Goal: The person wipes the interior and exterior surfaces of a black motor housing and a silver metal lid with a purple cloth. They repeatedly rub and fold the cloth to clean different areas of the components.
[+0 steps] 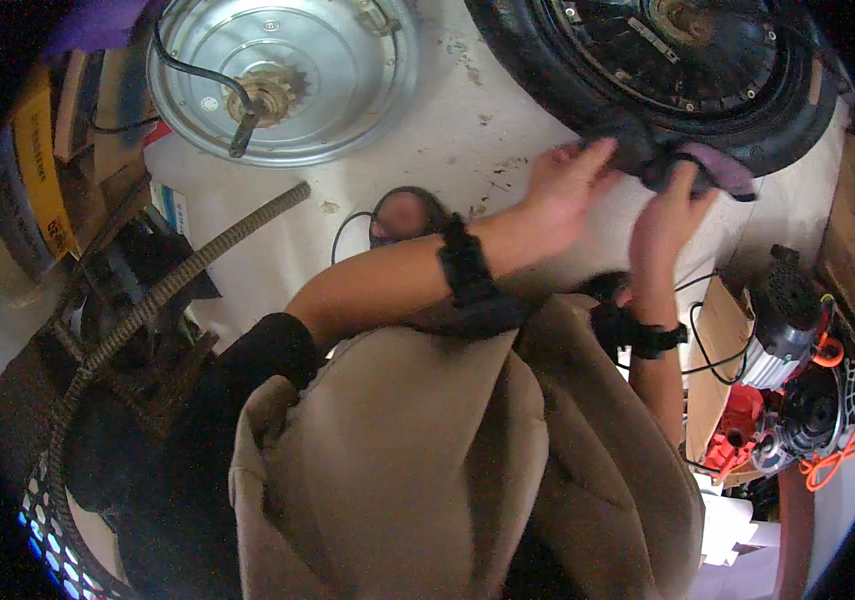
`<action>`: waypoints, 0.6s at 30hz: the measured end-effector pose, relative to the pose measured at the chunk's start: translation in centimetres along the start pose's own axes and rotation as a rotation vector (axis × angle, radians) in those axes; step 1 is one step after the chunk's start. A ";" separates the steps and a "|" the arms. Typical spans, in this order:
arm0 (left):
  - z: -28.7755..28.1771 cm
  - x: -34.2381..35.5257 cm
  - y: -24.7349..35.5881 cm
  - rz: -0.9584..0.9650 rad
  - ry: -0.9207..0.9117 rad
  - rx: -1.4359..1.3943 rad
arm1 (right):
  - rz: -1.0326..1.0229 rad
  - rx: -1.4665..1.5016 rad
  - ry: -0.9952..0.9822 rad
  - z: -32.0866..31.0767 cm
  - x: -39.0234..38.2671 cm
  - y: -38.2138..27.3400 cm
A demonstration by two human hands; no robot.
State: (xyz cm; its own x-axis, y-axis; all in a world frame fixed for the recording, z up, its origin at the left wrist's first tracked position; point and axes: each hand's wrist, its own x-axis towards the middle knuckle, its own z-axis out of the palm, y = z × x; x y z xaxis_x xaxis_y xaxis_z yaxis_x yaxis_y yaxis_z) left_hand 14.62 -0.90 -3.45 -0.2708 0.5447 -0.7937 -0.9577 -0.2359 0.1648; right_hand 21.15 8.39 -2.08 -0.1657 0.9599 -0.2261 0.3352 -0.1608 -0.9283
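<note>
My left hand (567, 195) and my right hand (669, 220) grip a dark, soft item (652, 155) with a mauve part (725, 170), apparently cloth or a glove; its exact form is unclear. They are just below a black tyre (537, 65) on a wheel with a dark hub (722, 75), lying at the upper right. At the upper left lies a silver wheel hub (332, 80) with a sprocket and a cable. My bare foot (397, 215) in dark footwear rests on the floor below my hands, partly hidden by my left forearm.
A long ribbed bar (197, 260) slants across the left, beside stacked boards and boxes (37, 170). At the right are cardboard (707, 400), a motor (777, 315), red parts (732, 425) and an orange cord (837, 460). The light floor (447, 120) lies between the wheels.
</note>
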 end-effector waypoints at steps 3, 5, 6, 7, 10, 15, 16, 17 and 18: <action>-1.7 -0.2 3.8 0.169 0.115 0.159 | 0.076 0.032 -0.122 0.6 -3.2 2.5; -2.3 -0.1 6.0 0.222 0.121 0.193 | 0.122 0.038 -0.252 1.1 -3.5 2.5; -1.9 -0.3 6.7 0.265 0.132 0.235 | 0.200 0.188 -0.201 1.3 -3.0 1.7; -1.3 -0.1 6.9 0.309 0.143 0.276 | 0.277 0.337 -0.150 1.4 -2.2 0.8; -1.7 0.0 5.1 0.228 0.123 0.297 | 0.085 0.012 -0.012 0.1 0.5 0.9; -2.0 3.8 -2.5 0.177 0.061 0.303 | -0.211 -0.140 0.144 -4.0 7.5 -1.8; -0.7 2.8 -1.4 0.147 0.038 0.320 | -0.180 -0.006 0.135 -3.6 7.7 -1.1; 0.8 1.6 -0.4 0.119 0.012 0.330 | -0.157 0.123 0.121 -3.1 7.6 -0.6; 0.8 1.3 0.2 0.147 0.012 0.335 | -0.046 0.074 0.173 -1.9 6.1 -0.5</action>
State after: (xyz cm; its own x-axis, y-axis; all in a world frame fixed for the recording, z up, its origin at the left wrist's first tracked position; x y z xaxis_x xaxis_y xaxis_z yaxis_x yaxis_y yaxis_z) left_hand 13.98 0.36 -3.95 -0.4087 0.5147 -0.7536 -0.8879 -0.0333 0.4588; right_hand 21.75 14.79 -2.41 -0.0154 0.9908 -0.1347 0.2611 -0.1261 -0.9570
